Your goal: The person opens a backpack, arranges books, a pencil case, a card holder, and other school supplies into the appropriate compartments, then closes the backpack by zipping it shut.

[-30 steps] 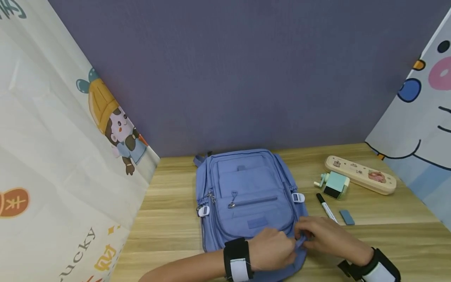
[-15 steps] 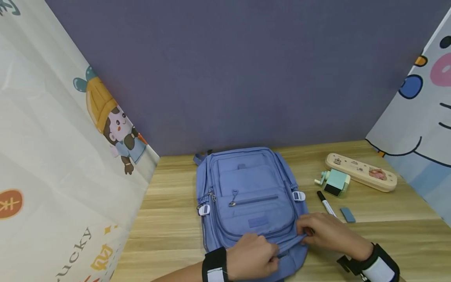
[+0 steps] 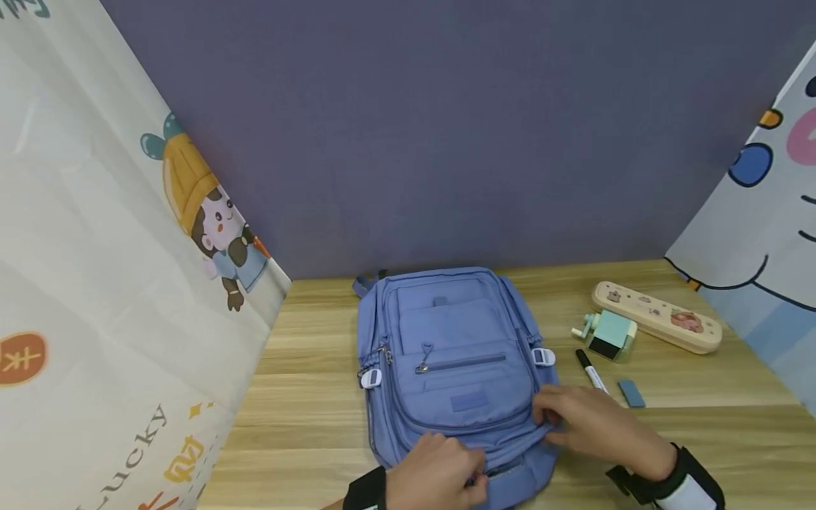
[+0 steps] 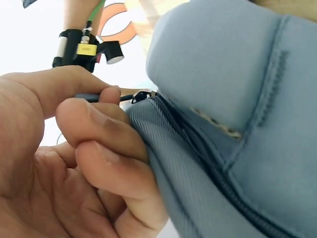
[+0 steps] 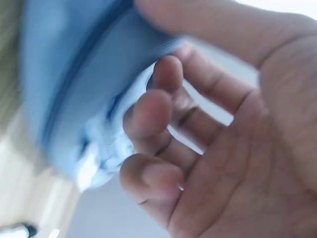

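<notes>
A blue backpack lies on its back on the table, front pockets facing up. At its lower end my left hand pinches a zipper pull between thumb and curled forefinger. The slider sits on a dark zipper that runs along the bag's seam in the left wrist view. My right hand grips a fold of the bag's fabric at the lower right side, and the cloth between both hands is bunched up. In the right wrist view the thumb presses on the blue fabric, the other fingers curled below.
Right of the bag on the wooden table lie a marker, a blue eraser, a teal pencil sharpener with a crank and a cream pencil case. A dark wall stands behind.
My left hand has moved left and down along the bag's lower edge, away from the right hand, and a dark zipper opening shows between them. The right hand stays at the right side.
</notes>
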Demonstrator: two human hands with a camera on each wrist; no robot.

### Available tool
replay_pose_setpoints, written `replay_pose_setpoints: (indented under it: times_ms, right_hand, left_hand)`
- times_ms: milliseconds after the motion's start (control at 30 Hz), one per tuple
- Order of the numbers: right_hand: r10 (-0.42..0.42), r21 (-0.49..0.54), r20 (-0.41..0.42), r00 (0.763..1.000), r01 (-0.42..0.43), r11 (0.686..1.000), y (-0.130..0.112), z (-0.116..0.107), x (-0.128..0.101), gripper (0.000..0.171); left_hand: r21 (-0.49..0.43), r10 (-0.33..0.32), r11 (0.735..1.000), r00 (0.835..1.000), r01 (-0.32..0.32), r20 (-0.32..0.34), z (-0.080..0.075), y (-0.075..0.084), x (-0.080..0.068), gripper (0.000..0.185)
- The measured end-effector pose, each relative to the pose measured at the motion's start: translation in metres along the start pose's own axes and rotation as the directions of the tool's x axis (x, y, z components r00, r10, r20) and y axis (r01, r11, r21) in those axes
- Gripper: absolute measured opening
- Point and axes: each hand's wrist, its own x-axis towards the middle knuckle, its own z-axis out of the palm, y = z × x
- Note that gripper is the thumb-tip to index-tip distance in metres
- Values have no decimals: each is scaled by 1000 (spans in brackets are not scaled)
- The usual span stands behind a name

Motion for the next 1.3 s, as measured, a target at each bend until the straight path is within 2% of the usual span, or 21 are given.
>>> replay_pose_setpoints:
  times_ms: [67, 167, 267, 400, 467, 600, 700, 867, 1000, 1100, 1233, 1300]
  right_hand:
    - [-85, 13, -41, 996, 86, 996, -14, 4, 4, 43]
    - [-248, 55, -75, 966, 253, 966, -32, 15, 13, 42]
    - [-316, 108, -36, 948, 318, 942, -43, 24, 22, 35]
    - [-308, 130, -26, 951, 309, 942, -44, 29, 25, 32]
    - [-301, 158, -23, 953, 301, 941, -42, 30, 25, 30]
    - [-295, 209, -1, 955, 289, 934, -40, 30, 25, 26]
    - [-284, 233, 13, 959, 274, 933, -39, 30, 25, 24]
    - [-274, 239, 20, 962, 261, 935, -37, 27, 26, 25]
    - [-276, 246, 29, 961, 261, 933, -36, 28, 26, 25]
    - [-278, 254, 30, 960, 262, 931, -36, 28, 26, 26]
    - [-273, 263, 29, 962, 256, 930, -37, 27, 27, 27]
    - [-269, 272, 33, 963, 250, 929, -37, 27, 27, 28]
  left_hand:
    - [-13, -3, 1000, 1000, 3, -1, 0, 1, -1, 31]
    - [-38, -7, 999, 1000, 6, -4, -1, 1, 0, 32]
    - [-48, -3, 999, 1000, 2, -5, -1, 1, 0, 32]
    - [-52, 14, 999, 1000, -15, -8, -1, -1, -4, 32]
    - [-99, 12, 995, 1000, -11, 9, -2, -3, -10, 31]
    - [-229, -41, 972, 996, 57, 76, -8, -9, -25, 29]
    - [-272, -102, 954, 990, 125, 98, -14, -15, -37, 28]
    - [-276, -171, 944, 984, 179, 56, -19, -24, -52, 26]
    - [-309, -199, 928, 978, 207, 59, -20, -30, -62, 25]
    - [-313, -199, 928, 979, 202, 43, -21, -35, -68, 24]
    - [-287, -167, 945, 986, 157, -11, -22, -44, -77, 25]
    - [-291, -165, 944, 986, 153, -16, -23, -49, -81, 26]
